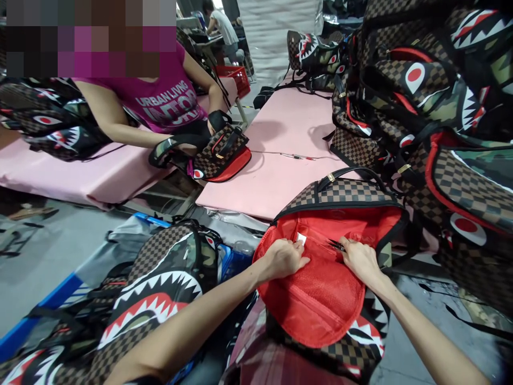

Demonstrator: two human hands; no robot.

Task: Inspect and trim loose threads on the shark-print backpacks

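A checkered brown backpack (304, 199) lies unzipped before me, its red lining (316, 299) spread out and shark-mouth print showing at the lower right. My left hand (285, 258) is inside the opening at the left, fingers closed by a small white label (301, 239); the fingertips press at the lining there. On the other side, my right hand (360, 260) grips a pair of thread snips (335, 245), whose dark blades point left over the lining. Part of the handle is hidden in my palm.
Across the pink table (276, 123) another person (168, 101) handles a checkered bag (222, 152). Finished-looking backpacks (420, 91) pile up at the right. More bags (160, 289) fill a blue-edged bin (64, 291) at lower left. A pen-like tool (296, 156) lies on the table.
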